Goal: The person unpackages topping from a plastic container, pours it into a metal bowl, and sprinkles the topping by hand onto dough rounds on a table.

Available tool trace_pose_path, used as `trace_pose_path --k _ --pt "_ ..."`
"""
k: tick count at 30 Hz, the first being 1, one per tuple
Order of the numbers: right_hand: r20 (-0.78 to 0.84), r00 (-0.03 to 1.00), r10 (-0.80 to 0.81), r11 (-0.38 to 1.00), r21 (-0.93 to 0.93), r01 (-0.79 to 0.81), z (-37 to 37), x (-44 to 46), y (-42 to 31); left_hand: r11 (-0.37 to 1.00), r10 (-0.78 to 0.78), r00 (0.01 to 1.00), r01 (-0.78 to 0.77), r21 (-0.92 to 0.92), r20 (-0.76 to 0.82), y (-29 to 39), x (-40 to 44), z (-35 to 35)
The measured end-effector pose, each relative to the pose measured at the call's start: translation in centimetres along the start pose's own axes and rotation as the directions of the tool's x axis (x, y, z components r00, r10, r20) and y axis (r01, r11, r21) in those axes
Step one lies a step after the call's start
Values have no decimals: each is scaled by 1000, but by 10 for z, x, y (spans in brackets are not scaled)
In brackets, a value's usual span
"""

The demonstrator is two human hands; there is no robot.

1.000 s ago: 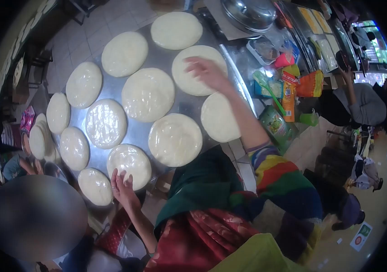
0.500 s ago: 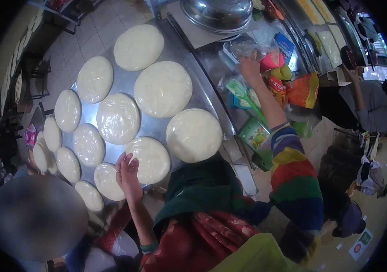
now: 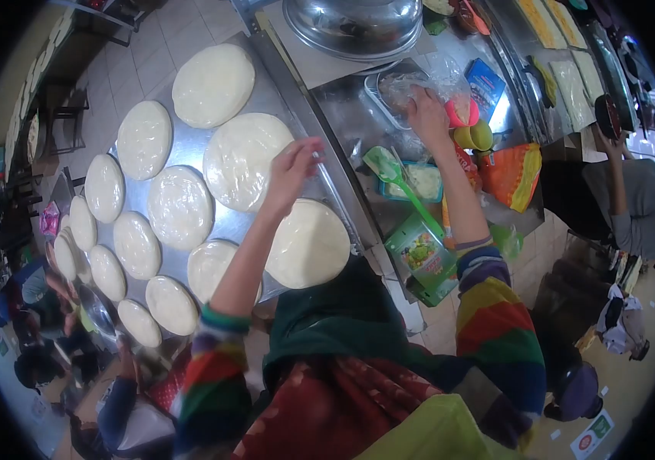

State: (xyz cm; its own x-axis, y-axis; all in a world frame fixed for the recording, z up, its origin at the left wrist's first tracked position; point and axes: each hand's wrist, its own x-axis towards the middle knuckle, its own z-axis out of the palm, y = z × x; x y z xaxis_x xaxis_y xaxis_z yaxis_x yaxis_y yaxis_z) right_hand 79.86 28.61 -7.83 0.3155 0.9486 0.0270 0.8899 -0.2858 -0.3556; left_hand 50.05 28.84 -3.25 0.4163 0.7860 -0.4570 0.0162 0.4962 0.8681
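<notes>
The steel tabletop (image 3: 187, 146) carries the dough rounds (image 3: 235, 161), pale and glossy; a second tabletop (image 3: 339, 126) adjoins it toward three o'clock. There lies a shallow tray (image 3: 377, 103) topped with clear plastic (image 3: 398, 86). The tray extends toward nine o'clock from the right hand's fingers; whether they grip the plastic cannot be told. The right hand (image 3: 429, 115), over a round one second ago, had already reached the tray half a second later. The left hand (image 3: 292, 175) has risen toward one o'clock, fingers loosely curled, nothing seen in them; rounds lie at its nine and six o'clock. A pink cup (image 3: 462, 111) sits at three o'clock from the right hand.
</notes>
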Motion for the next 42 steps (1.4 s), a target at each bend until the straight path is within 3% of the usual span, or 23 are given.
trace_pose_path --k 2,5,10,14,17,20,23,26,29,32,35,42 --pt "-31 999 -40 999 35 41 7 8 9 994 -102 992 104 -29 77 -12 41 20" --pt "-104 993 -52 987 -154 35 31 18 26 974 -211 970 219 -57 123 -26 92 52" --pt "-23 996 90 981 -167 -93 30 32 33 909 -324 937 347 -232 133 -43 138 87" --pt "119 986 116 989 -108 -103 16 28 27 921 -346 934 357 -157 91 -51 147 92" --pt "122 981 151 986 56 -159 21 22 26 947 -318 948 318 34 7 -77 157 74" --pt "171 976 137 974 157 -164 37 21 37 919 -384 923 384 -91 24 -56 139 72" --pt "183 966 180 967 145 -208 43 25 37 932 -357 928 361 19 -102 -68 149 68" --pt "226 955 190 935 256 -246 42 31 39 929 -364 929 367 39 -64 -61 149 64" --pt "294 932 212 899 316 -304 40 38 43 913 -289 950 310 265 -116 -66 154 56" --pt "307 921 242 872 348 -345 26 32 27 920 -354 931 364 147 -88 -64 147 58" --pt "303 922 240 891 308 -334 18 27 20 953 -295 954 297 52 -47 -58 137 59" --pt "261 939 223 822 467 -325 2 9 16 949 -315 948 315 -12 -37 -36 99 71"
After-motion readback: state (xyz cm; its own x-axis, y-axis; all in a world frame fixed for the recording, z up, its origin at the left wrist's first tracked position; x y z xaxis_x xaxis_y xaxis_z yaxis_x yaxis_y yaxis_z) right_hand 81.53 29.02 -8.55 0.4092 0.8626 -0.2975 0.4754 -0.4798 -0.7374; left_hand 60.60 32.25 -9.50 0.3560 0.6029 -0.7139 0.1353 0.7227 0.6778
